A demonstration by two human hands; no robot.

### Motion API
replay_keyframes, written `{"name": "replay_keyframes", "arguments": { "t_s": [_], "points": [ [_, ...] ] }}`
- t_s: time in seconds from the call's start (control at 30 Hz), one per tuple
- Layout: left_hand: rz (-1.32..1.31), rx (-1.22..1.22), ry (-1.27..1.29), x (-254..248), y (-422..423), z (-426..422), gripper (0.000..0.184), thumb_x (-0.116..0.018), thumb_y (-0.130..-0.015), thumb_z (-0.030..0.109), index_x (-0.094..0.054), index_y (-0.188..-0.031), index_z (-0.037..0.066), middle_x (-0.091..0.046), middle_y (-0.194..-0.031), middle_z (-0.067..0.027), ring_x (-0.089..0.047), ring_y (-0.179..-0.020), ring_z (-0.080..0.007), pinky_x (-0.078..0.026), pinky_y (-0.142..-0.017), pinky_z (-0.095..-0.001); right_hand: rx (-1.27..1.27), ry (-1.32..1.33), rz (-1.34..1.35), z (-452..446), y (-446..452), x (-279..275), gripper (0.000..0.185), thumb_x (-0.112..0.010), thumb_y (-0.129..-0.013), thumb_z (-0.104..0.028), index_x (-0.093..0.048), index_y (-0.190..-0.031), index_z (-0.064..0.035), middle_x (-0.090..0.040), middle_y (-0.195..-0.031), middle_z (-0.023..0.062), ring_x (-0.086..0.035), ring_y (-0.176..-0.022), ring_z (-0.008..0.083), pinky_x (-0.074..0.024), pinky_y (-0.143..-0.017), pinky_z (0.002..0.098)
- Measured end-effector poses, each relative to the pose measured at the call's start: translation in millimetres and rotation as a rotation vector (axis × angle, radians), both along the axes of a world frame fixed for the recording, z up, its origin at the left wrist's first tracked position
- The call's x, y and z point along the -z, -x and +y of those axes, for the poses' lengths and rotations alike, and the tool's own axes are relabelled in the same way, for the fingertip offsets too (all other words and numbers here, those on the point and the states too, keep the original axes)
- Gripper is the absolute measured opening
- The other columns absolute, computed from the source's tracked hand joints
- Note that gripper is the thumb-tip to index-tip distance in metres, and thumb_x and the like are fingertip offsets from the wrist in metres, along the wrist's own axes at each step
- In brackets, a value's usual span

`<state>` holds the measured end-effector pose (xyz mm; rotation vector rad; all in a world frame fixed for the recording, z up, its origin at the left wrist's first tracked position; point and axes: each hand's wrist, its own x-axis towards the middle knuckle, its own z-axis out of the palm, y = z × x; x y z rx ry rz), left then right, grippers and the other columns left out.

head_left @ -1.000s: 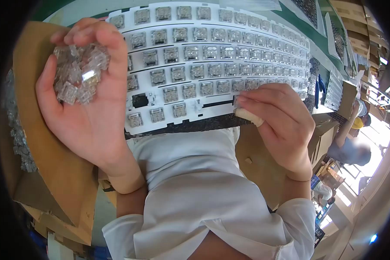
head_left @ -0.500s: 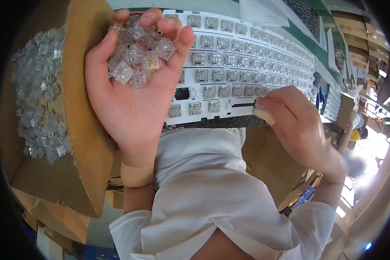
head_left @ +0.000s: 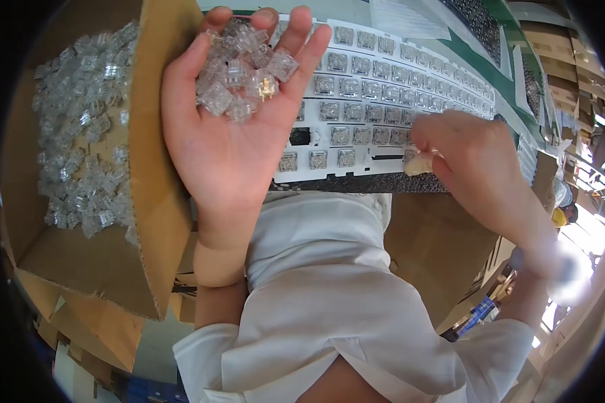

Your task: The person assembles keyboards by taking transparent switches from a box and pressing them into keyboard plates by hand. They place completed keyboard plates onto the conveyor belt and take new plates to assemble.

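My left hand (head_left: pixel 228 158) is palm up with its fingers curled around a loose heap of clear key switches (head_left: pixel 238 74); one shows golden pins. Beneath and beside it lies a white keyboard plate (head_left: pixel 364 160), with rows of clear switches set in it. A dark square opening (head_left: pixel 300 136) shows near its left end. My right hand (head_left: pixel 474 151) is over the plate's near edge, fingers bent and pressed together at a key switch (head_left: pixel 409 155) in the nearest row. A pale yellowish cover sits on its thumb. The fingertips partly hide that switch.
To the left stands a cardboard box (head_left: pixel 165 181) holding many loose clear switches (head_left: pixel 81 141); its wall rises close to my left hand. Black speckled foam (head_left: pixel 376 183) lies under the plate. Translucent sheets (head_left: pixel 410 19) are on the green-edged table behind. Cartons stand at the far right.
The view has shifted, so the box and my left hand appear farther right. My right hand stays at the same part of the plate, its fingers now more bent, with a switch showing beside the thumb.
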<state>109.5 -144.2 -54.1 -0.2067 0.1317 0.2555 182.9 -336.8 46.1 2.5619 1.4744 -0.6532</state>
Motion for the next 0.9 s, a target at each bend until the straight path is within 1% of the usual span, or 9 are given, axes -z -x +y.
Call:
{"name": "replay_keyframes", "arguments": {
  "t_s": [0.07, 0.17, 0.27, 0.37, 0.43, 0.5, 0.57, 0.8, 0.9],
  "points": [
    [-0.021, 0.002, -0.032, 1.6, -0.7, -0.8, 0.020, -0.043, -0.087, 0.009, -0.044, -0.104, -0.001, -0.043, -0.103, -0.0170, -0.032, -0.121, -0.0374, -0.018, -0.110, -0.0541, 0.014, 0.006, 0.028, 9.8, -6.9, 2.6, 0.024, -0.056, -0.067, 0.001, -0.050, -0.090, -0.0042, -0.053, -0.080, 0.0096, -0.058, -0.076, 0.0292, -0.0467, -0.057, 0.0386],
    [-0.021, 0.002, -0.057, -0.9, -2.4, -2.4, 0.021, -0.042, -0.087, 0.010, -0.044, -0.105, -0.001, -0.043, -0.105, -0.0178, -0.027, -0.125, -0.0391, -0.014, -0.110, -0.0543, 0.064, -0.064, 0.120, 12.8, -16.1, 5.6, 0.026, -0.056, -0.060, 0.007, -0.044, -0.079, -0.0055, -0.048, -0.076, 0.0094, -0.054, -0.070, 0.0304, -0.0419, -0.056, 0.0381],
    [-0.042, 0.015, -0.096, -1.4, -1.8, -2.3, 0.023, -0.041, -0.088, 0.011, -0.044, -0.107, -0.001, -0.043, -0.108, -0.0181, -0.024, -0.127, -0.0401, -0.014, -0.110, -0.0542, -0.014, 0.000, 0.188, 16.1, -22.7, -5.1, 0.024, -0.063, -0.065, 0.001, -0.049, -0.083, -0.0050, -0.051, -0.081, 0.0086, -0.055, -0.075, 0.0295, -0.0432, -0.060, 0.0376],
    [-0.057, 0.035, -0.100, -1.0, -1.3, -1.1, 0.026, -0.041, -0.089, 0.013, -0.045, -0.111, 0.000, -0.042, -0.116, -0.0180, -0.026, -0.128, -0.0375, -0.018, -0.109, -0.0515, -0.078, -0.283, 0.333, 34.8, -14.7, -5.1, 0.026, -0.068, -0.068, -0.011, -0.055, -0.090, -0.0051, -0.054, -0.085, 0.0081, -0.055, -0.078, 0.0293, -0.0448, -0.064, 0.0359],
    [-0.055, 0.043, -0.108, -0.8, 0.1, -1.4, 0.029, -0.041, -0.089, 0.015, -0.045, -0.114, 0.001, -0.041, -0.123, -0.0176, -0.029, -0.127, -0.0341, -0.021, -0.108, -0.0486, -0.136, -0.701, 0.181, 57.2, -12.2, 19.9, 0.031, -0.069, -0.069, -0.016, -0.057, -0.094, -0.0049, -0.056, -0.087, 0.0074, -0.055, -0.079, 0.0277, -0.0454, -0.066, 0.0348],
    [-0.048, 0.047, -0.134, 1.8, 3.2, 0.1, 0.032, -0.042, -0.089, 0.016, -0.045, -0.118, 0.003, -0.039, -0.129, -0.0170, -0.032, -0.126, -0.0303, -0.024, -0.107, -0.0454, -0.168, -0.873, 0.100, 69.5, -16.6, 33.4, 0.032, -0.069, -0.069, -0.017, -0.058, -0.097, -0.0046, -0.057, -0.088, 0.0075, -0.055, -0.079, 0.0258, -0.0457, -0.066, 0.0332],
    [-0.078, 0.077, -0.075, 5.8, 4.6, 3.9, 0.033, -0.042, -0.090, 0.017, -0.045, -0.119, 0.003, -0.038, -0.131, -0.0166, -0.035, -0.124, -0.0273, -0.026, -0.104, -0.0431, -0.181, -0.797, 0.101, 72.3, -20.7, 37.0, 0.030, -0.068, -0.070, -0.012, -0.058, -0.097, -0.0041, -0.057, -0.086, 0.0083, -0.056, -0.078, 0.0238, -0.0458, -0.066, 0.0313],
    [-0.036, 0.026, -0.155, -5.2, -0.6, -6.1, 0.031, -0.042, -0.090, 0.016, -0.046, -0.117, 0.003, -0.039, -0.130, -0.0173, -0.024, -0.131, -0.0343, -0.030, -0.102, -0.0440, 0.154, -0.828, 0.591, 57.7, -22.9, 32.7, 0.028, -0.066, -0.075, -0.001, -0.060, -0.102, -0.0013, -0.059, -0.091, 0.0075, -0.057, -0.085, 0.0169, -0.0458, -0.075, 0.0259],
    [-0.181, 0.103, 0.016, 2.4, 0.7, -0.4, 0.029, -0.041, -0.090, 0.015, -0.045, -0.115, 0.002, -0.040, -0.128, -0.0178, -0.018, -0.133, -0.0381, -0.027, -0.105, -0.0475, 0.403, -0.938, 0.856, 48.7, -17.9, 40.1, 0.024, -0.066, -0.074, 0.000, -0.061, -0.098, 0.0013, -0.059, -0.093, 0.0069, -0.056, -0.085, 0.0154, -0.0458, -0.076, 0.0264]
  ]
}}
